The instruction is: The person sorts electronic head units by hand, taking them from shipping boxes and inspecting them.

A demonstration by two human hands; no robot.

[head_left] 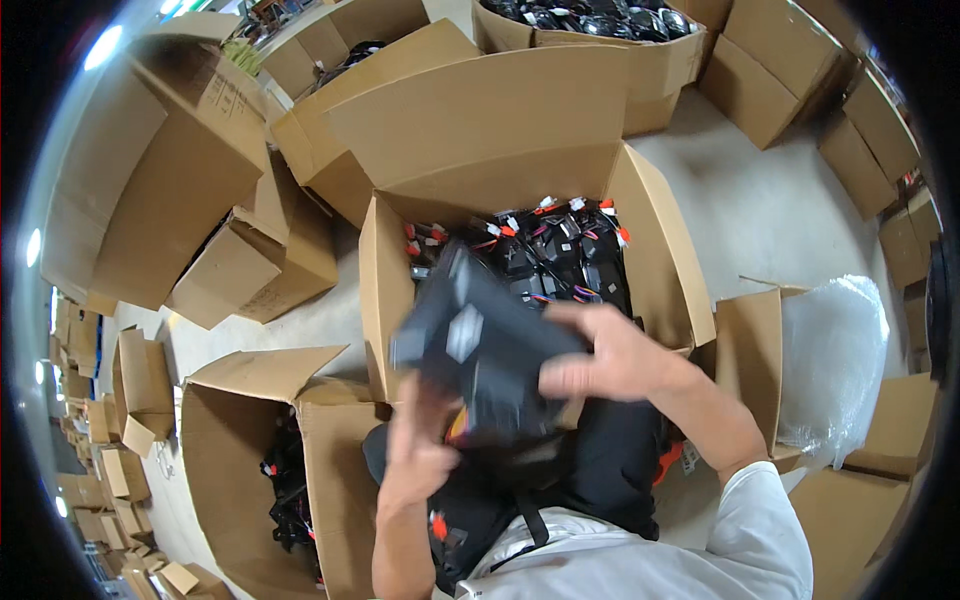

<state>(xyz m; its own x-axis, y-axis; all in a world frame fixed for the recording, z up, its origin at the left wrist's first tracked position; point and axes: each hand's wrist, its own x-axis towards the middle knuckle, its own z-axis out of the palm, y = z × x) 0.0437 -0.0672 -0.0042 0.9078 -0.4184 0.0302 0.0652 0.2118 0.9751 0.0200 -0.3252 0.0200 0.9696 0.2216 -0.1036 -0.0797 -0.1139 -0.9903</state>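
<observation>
A flat black block-shaped unit (478, 335) with a pale label is held tilted above an open cardboard box (385, 290). My left hand (415, 455) grips its lower edge from below. Over its right side my right hand (600, 355) is closed. The box holds several similar black units with red, white and orange wire connectors (560, 250). The held unit is motion-blurred, and the near part of the box is hidden behind it and my arms.
Another open box (235, 440) with black wired parts stands at the lower left. More cardboard boxes ring the spot, one at the top (600, 45) filled with black parts. A box with clear bubble wrap (830, 350) stands at the right. Grey concrete floor (760, 210) shows between them.
</observation>
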